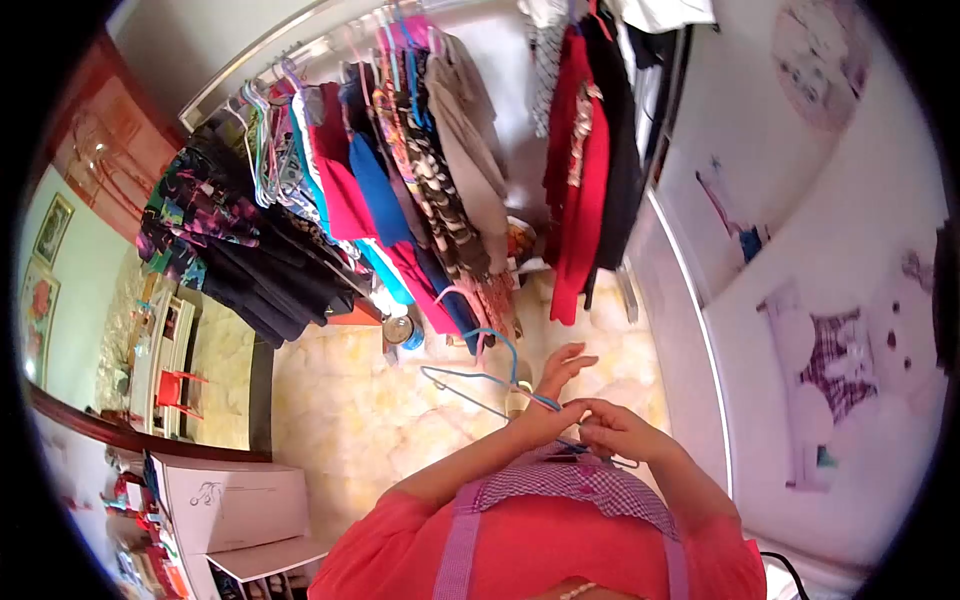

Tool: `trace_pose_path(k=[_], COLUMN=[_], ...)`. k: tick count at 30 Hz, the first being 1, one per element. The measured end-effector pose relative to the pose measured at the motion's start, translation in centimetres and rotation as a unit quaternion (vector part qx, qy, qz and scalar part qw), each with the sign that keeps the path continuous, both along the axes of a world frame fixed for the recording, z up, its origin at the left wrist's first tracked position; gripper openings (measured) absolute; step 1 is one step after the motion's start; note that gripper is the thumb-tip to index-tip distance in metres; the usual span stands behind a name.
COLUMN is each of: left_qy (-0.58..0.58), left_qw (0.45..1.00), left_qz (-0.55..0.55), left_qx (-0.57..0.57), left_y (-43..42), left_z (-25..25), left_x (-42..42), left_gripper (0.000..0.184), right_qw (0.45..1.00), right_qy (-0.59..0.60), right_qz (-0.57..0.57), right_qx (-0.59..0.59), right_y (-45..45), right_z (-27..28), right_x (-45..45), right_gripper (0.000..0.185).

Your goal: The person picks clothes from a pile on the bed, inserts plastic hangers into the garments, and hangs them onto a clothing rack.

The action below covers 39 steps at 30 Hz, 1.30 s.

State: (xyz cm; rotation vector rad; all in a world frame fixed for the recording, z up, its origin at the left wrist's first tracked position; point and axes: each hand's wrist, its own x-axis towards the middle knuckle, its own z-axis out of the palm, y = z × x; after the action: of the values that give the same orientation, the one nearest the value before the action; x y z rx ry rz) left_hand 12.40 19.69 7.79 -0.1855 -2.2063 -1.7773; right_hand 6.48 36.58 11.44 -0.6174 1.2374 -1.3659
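A blue wire hanger is held in front of my chest, its hook pointing up and away from me. My left hand has its thumb side against the hanger, with other fingers stretched outward. Close beside it, touching near its thumb, my right hand is curled around the hanger's far part, which shows below the fingers. A pink hanger is just beyond the blue one, near the hanging clothes. The checkered apron lies behind both hands.
Clothes hang on a metal rail ahead, with bare hangers among them. A blue can stands on the marbled floor. A white box is at lower left, and a decorated door panel at the right.
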Motion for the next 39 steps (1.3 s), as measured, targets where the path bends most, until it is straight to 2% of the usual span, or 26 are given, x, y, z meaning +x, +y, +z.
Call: trace_pose_path(k=[1,2,5,6,9,11,13,15,17,19,21,25,29,30,33,38,39], left_qy=[-0.029,-0.054,-0.243,-0.24,-0.341,-0.252,-0.217,-0.272,-0.315,-0.301,-0.356,-0.427,-0.392,-0.395,-0.372,-0.333,-0.363], left_qw=[0.997,0.983,0.915,0.911,0.865,0.883,0.868,0.812,0.782,0.789,0.759,0.697,0.696,0.676,0.679,0.664,0.649], left_qz=[-0.05,-0.076,-0.169,-0.195,-0.226,-0.272,-0.348,-0.375,-0.399,-0.433,-0.448,-0.459,-0.503,-0.53,-0.592,-0.632,-0.632], left_qx=[0.049,0.155,0.275,0.273,0.289,0.288,0.279,0.354,0.36,0.316,0.31,0.348,0.329,0.327,0.222,0.22,0.218], left_y=[1.4,3.2,6.8,8.1,12.2,15.0,16.8,18.8,20.4,21.7,22.8,25.4,29.6,30.6,33.6,40.8,42.3], left_z=[-0.2,-0.2,1.0,1.0,0.6,-0.3,-0.1,-0.2,0.5,-0.7,-1.1,-0.5,0.6,0.7,1.6,0.0,-0.1], left_x=[1.1,2.1,4.6,5.3,7.8,10.0,12.5,15.3,18.8,22.8,27.1,34.1,38.6,39.6,42.7,51.2,53.0], left_gripper=[0.049,0.038,0.036,0.038,0.038,0.041,0.039,0.037,0.032,0.027,0.023,0.017,0.015,0.015,0.014,0.01,0.01], right_qw=[1.0,0.999,0.991,0.985,0.94,0.897,0.856,0.825,0.794,0.757,0.723,0.68,0.615,0.595,0.528,0.415,0.393], right_qy=[-0.009,-0.019,-0.012,-0.007,0.014,0.022,0.035,0.029,0.029,0.049,0.042,0.048,0.029,0.04,0.064,0.116,0.131], right_qz=[-0.014,-0.027,-0.126,-0.166,-0.34,-0.441,-0.517,-0.564,-0.607,-0.649,-0.68,-0.724,-0.783,-0.799,-0.845,-0.901,-0.908], right_qx=[0.004,0.011,0.035,0.036,0.032,0.016,-0.001,0.007,0.029,0.067,0.111,0.107,0.086,0.078,0.057,0.051,0.053], right_y=[1.7,3.4,7.3,8.7,11.7,13.5,14.9,15.8,15.9,15.7,15.6,16.5,17.5,17.9,19.3,23.9,25.2], right_z=[-0.6,-1.2,-0.6,-1.2,-2.7,-3.2,-2.6,-2.5,-2.5,-2.9,-2.8,-2.6,-2.1,-2.3,-2.8,-4.8,-5.5], right_x=[1.5,3.3,8.2,9.7,15.2,19.1,24.0,29.6,35.1,40.5,45.2,52.7,58.8,60.0,63.5,71.0,72.5], right_gripper=[0.024,0.025,0.022,0.021,0.023,0.026,0.028,0.03,0.031,0.031,0.031,0.03,0.028,0.028,0.025,0.022,0.021])
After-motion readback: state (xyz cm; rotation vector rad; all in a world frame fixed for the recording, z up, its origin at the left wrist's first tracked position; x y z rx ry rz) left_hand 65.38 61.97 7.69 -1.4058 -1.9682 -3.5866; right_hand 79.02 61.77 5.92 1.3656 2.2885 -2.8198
